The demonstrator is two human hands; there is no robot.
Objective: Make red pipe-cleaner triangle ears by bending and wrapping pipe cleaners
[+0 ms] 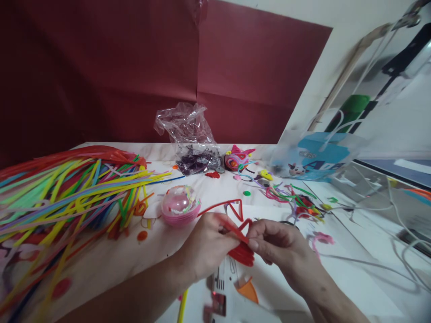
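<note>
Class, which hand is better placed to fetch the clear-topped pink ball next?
Left: the left hand is nearer the pink ball; the right hand is farther across. Both hold red pipe cleaners, so the left would probably need freeing first.

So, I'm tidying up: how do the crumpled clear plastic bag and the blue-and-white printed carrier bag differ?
The crumpled clear plastic bag is heavily creased; the blue-and-white printed carrier bag looks smoother. The clear bag shows dark purple contents, while the carrier bag mainly displays blue print and a cow picture. Both sit towards the back of the white table.
</note>
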